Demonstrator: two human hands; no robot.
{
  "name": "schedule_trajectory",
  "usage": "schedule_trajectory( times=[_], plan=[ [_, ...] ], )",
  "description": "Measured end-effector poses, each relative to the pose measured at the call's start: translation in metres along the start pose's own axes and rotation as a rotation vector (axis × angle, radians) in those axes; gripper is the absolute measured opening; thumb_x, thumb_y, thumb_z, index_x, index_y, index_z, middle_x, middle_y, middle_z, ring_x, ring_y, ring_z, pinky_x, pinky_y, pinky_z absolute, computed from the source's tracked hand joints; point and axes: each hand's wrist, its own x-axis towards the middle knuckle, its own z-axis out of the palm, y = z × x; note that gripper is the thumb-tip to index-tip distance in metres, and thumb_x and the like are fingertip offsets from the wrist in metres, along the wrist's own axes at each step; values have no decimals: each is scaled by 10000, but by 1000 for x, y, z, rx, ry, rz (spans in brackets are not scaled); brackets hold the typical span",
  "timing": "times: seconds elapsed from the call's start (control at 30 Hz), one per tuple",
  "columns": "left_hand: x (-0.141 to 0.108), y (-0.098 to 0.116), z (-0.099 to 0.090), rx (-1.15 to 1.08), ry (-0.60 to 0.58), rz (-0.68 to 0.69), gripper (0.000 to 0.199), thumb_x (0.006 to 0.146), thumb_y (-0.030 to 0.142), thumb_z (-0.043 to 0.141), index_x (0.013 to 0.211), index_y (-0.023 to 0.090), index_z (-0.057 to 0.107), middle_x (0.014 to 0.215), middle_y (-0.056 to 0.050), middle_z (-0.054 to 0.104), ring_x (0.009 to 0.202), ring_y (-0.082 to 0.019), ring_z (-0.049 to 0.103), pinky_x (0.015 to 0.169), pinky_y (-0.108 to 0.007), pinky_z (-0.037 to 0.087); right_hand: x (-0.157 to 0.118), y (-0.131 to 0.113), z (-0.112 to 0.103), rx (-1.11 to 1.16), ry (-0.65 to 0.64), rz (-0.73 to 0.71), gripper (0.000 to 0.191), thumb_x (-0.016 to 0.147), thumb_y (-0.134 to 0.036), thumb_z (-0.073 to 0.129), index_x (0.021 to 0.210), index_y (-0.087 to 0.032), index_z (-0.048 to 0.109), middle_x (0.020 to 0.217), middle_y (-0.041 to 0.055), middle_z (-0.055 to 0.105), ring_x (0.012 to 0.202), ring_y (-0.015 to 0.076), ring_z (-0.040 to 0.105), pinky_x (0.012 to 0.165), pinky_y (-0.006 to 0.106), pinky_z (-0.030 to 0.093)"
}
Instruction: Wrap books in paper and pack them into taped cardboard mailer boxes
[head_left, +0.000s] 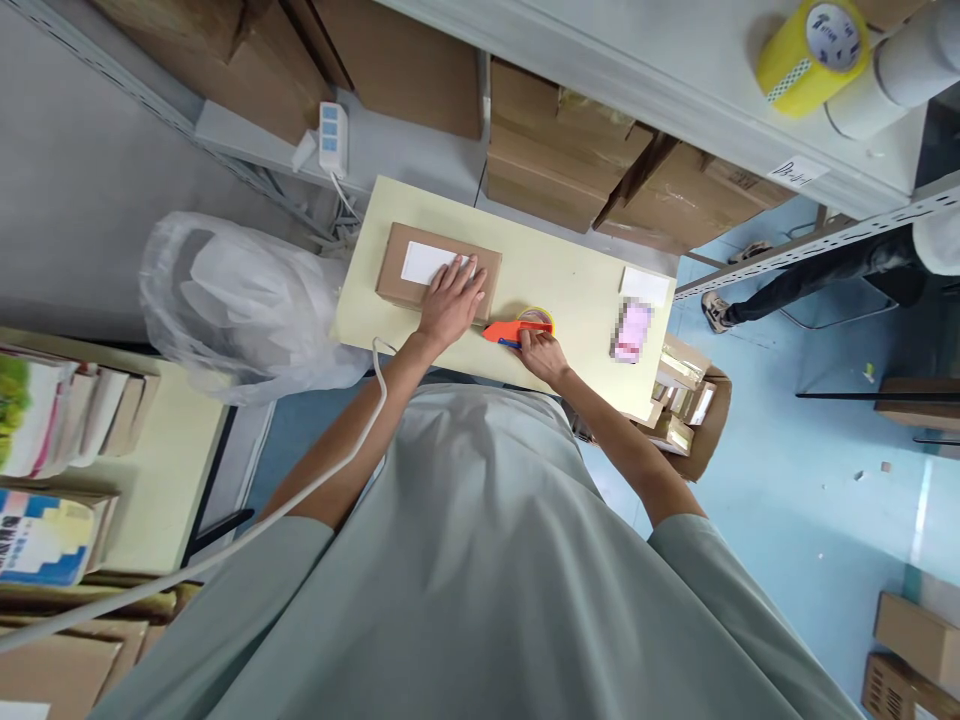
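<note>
A closed brown cardboard box (pixel 390 270) with a white label (pixel 421 262) sits on the left part of the pale yellow table (pixel 577 270). My left hand (pixel 451 300) lies on the box, its fingers spread over the label's right end and the cardboard beside it. Just right of the box, my right hand (pixel 541 352) is closed on an orange tape dispenser (pixel 504 331) with a blue part and a roll of tape in it. The dispenser's tip is near the box's lower right corner.
A phone (pixel 631 332) and a white paper (pixel 645 286) lie at the table's right end. Shelves with cartons (pixel 547 150) stand behind. A plastic bag (pixel 240 300) bulges at the left; a carton of small boxes (pixel 709 425) is at the right. A white cable crosses my left arm.
</note>
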Motion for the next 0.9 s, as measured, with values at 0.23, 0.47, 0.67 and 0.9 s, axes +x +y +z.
schedule_trajectory(
  times=[0.23,0.47,0.67,0.9],
  plan=[
    [-2,6,-8,25,-24,13,592,1132,357,396,1696,216,506,1799,-148,441,1707,-347,334,1385,-620,241,1,2,-2,-11,10,-28,532,1217,-412,346,1500,17,480,1335,336,738,1251,350,742,1066,442,558],
    [18,21,-20,143,-94,-101,587,1145,315,340,1683,159,517,1484,-248,667,1411,-409,581,1192,-594,432,-2,-7,-2,-20,-16,-111,540,1221,-410,302,1468,31,494,1219,309,753,1080,345,757,967,461,559],
    [38,23,-14,168,-130,-152,527,1120,237,392,1606,186,593,1358,-234,677,1336,-392,618,1170,-584,462,4,-20,-3,13,-18,-125,413,1196,-255,363,1452,26,525,1117,263,772,1013,317,765,988,474,552],
    [34,7,-3,-25,-27,-58,531,1042,144,405,1513,206,641,1576,-155,639,1647,-290,436,1428,-574,256,11,-26,-12,89,-89,-182,412,1156,-181,369,1469,18,548,1134,269,781,1009,314,758,1011,471,544]
  ],
)
